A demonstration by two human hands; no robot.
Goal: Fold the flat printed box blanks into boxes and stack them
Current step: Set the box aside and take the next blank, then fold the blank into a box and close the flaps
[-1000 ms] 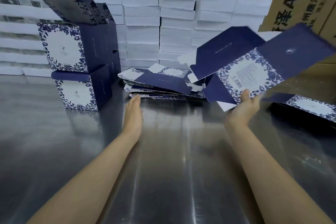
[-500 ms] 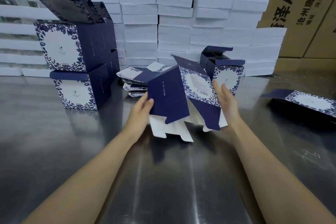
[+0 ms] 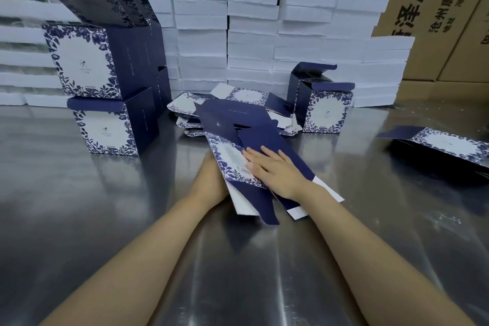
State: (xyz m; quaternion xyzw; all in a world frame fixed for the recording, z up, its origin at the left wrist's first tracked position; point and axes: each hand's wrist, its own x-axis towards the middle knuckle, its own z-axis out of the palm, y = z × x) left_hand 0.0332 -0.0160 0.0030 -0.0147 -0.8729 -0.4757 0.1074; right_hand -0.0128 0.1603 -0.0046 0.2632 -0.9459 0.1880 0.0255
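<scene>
Flat box blank [image 3: 232, 156] held slantwise at the centre of the steel table [image 3: 132, 219], between the person's two hands.

At far left stood a stack of folded boxes [image 3: 105, 87], navy with white panels framed in blue flowers, the upper lids raised. The left hand [image 3: 211, 177] lay against the blank's left edge, its fingers hidden behind the card, so its grip could not be told. The blank was collapsed flat: one white floral panel, one navy panel, and loose white-backed flaps toward the person. The right hand [image 3: 275, 169] pressed on it with straight, spread fingers. Behind lay a pile of flat blanks [image 3: 238, 103], then a single erected box [image 3: 325, 111] with its top flaps open, and at far right another flat blank [image 3: 444, 145].
</scene>
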